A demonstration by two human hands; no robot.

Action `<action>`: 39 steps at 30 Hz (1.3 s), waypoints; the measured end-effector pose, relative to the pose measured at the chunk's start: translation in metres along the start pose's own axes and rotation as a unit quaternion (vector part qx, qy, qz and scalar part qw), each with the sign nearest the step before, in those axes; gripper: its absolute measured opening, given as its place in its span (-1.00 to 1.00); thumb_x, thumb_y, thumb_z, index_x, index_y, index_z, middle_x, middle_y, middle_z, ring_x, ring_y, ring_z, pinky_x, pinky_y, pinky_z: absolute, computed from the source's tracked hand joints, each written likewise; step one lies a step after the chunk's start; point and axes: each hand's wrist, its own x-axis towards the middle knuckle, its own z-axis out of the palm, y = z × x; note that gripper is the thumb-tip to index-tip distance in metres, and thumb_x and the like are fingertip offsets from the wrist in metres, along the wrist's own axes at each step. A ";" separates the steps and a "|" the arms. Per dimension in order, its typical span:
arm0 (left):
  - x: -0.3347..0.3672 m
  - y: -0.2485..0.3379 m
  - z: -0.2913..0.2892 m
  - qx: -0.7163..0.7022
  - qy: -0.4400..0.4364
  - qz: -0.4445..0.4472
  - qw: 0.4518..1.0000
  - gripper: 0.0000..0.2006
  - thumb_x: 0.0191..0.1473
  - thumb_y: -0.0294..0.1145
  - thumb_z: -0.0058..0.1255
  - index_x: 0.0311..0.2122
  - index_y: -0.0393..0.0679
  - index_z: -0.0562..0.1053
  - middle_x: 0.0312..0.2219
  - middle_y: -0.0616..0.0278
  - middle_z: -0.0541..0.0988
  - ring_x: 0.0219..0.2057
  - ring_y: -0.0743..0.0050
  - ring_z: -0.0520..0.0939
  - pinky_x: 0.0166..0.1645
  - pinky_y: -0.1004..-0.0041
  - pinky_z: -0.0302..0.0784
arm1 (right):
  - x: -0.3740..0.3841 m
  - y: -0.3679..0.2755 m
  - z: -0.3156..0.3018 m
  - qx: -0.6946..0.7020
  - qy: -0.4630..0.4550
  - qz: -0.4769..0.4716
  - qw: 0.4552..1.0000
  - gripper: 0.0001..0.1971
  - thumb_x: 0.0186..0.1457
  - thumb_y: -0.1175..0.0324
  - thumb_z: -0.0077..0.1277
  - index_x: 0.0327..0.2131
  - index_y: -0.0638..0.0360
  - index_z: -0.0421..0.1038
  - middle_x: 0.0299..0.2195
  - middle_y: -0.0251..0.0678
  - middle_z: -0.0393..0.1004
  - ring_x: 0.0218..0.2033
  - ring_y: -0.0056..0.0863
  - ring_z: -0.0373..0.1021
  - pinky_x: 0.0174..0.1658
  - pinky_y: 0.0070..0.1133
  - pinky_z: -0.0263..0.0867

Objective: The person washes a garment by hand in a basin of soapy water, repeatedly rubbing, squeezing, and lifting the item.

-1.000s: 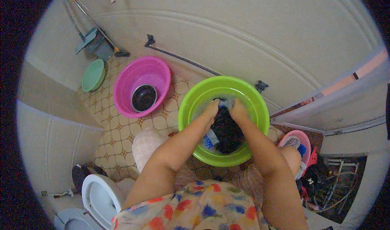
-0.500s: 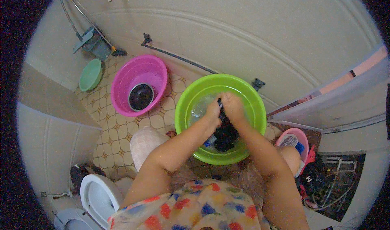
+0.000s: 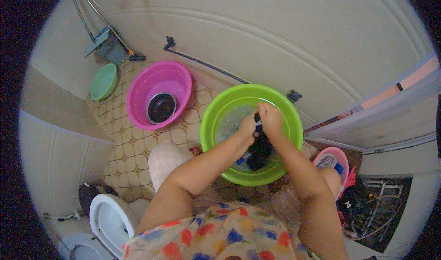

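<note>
Inside a large lime-green basin (image 3: 216,99) of soapy water, both my hands grip a black wet cloth garment (image 3: 260,153). My left hand (image 3: 248,125) is closed round its upper part. Right beside it, my right hand (image 3: 270,118) is closed on the same bunched fabric, the two fists almost touching. Most of the garment hangs down below them into the water. A small blue piece (image 3: 240,160) shows at the garment's left edge. The garment's exact kind cannot be made out.
To the left stands a pink basin (image 3: 133,97) holding a dark round bowl (image 3: 161,108). A small green basin (image 3: 104,81), broom and dustpan (image 3: 112,48) are beyond. A pink tub (image 3: 343,158) with cloths sits right; a toilet (image 3: 110,216) is lower left.
My hands have shifted slightly right within the basin, still gripping the black garment. The whole view has moved a little.
</note>
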 end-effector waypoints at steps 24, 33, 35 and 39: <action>-0.014 0.007 0.011 0.055 0.019 -0.015 0.998 -0.79 -0.04 -0.16 -0.23 -0.51 -0.04 0.34 -0.54 0.28 0.42 -0.49 0.44 0.43 -0.36 0.41 0.35 | 0.002 -0.011 -0.002 0.099 0.038 0.081 0.991 -0.71 -0.06 0.24 -0.20 -0.69 0.23 0.27 -0.66 -0.05 0.30 -0.62 -0.07 0.23 -0.55 -0.31 0.11; -0.026 0.028 0.004 -0.017 0.008 -0.004 1.000 -0.77 -0.02 -0.14 -0.29 -0.49 -0.04 0.34 -0.61 0.31 0.42 -0.57 0.45 0.43 -0.44 0.43 0.34 | -0.018 -0.035 0.008 0.186 0.060 -0.018 0.981 -0.68 -0.04 0.22 -0.22 -0.65 0.28 0.30 -0.63 -0.04 0.33 -0.61 -0.08 0.26 -0.53 -0.33 0.16; -0.015 0.010 0.015 -0.065 0.027 -0.001 0.997 -0.78 -0.02 -0.16 -0.28 -0.51 -0.04 0.34 -0.62 0.34 0.42 -0.60 0.47 0.43 -0.49 0.47 0.33 | -0.004 -0.018 -0.001 0.124 0.052 0.019 0.991 -0.65 -0.02 0.20 -0.25 -0.64 0.30 0.30 -0.64 -0.01 0.31 -0.61 -0.10 0.27 -0.52 -0.36 0.16; -0.003 0.007 -0.004 -0.033 0.002 0.005 0.999 -0.79 -0.05 -0.19 -0.25 -0.49 -0.07 0.35 -0.60 0.30 0.43 -0.59 0.47 0.44 -0.49 0.48 0.34 | -0.005 -0.032 -0.017 0.112 -0.028 0.090 0.989 -0.63 -0.01 0.18 -0.27 -0.65 0.31 0.28 -0.66 0.01 0.28 -0.64 -0.10 0.25 -0.54 -0.36 0.13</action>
